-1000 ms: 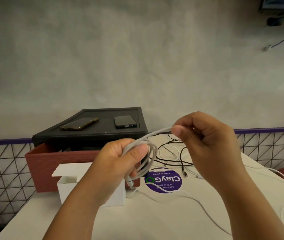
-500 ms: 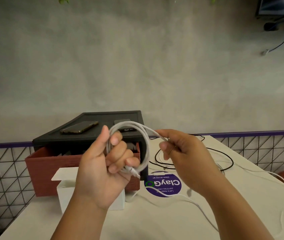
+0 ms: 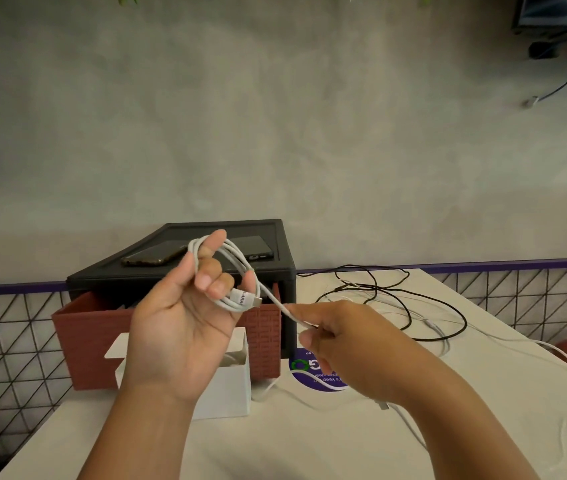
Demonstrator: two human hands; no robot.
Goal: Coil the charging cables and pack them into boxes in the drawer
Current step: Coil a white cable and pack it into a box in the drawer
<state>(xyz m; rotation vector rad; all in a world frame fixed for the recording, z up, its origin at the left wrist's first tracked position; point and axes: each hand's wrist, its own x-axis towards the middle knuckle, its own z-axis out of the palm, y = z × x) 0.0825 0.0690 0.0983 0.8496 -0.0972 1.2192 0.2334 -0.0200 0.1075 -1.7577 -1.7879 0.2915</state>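
Several loops of the white cable (image 3: 237, 254) now hang in my left grip (image 3: 185, 327), and the change from half a second ago is in my right grip (image 3: 344, 344). It was level with the coil and close beside it; now it sits lower and off to the right, with a straight run of cable stretched between the two. A second ago it was up over the coil, laying a turn. I judge that turn is on and I am drawing slack for the next one.

My left grip is clamped on the coil. The forefinger stands up through the loops, the other fingers curl inside them, and the plug (image 3: 249, 299) pokes out by my little finger. My right grip is closed too, thumb and forefinger pinching the single strand just past where it leaves the coil.

The rest of the cable drops under my right grip and trails away across the worktop (image 3: 309, 445), so the coiling is not finished. Directly below my left grip an open white box (image 3: 226, 393) waits. Behind that box is the red drawer (image 3: 88, 337), pulled out of its black cabinet (image 3: 285, 278). Beyond my right grip, loose black cables (image 3: 396, 296) lie tangled, not yet coiled.
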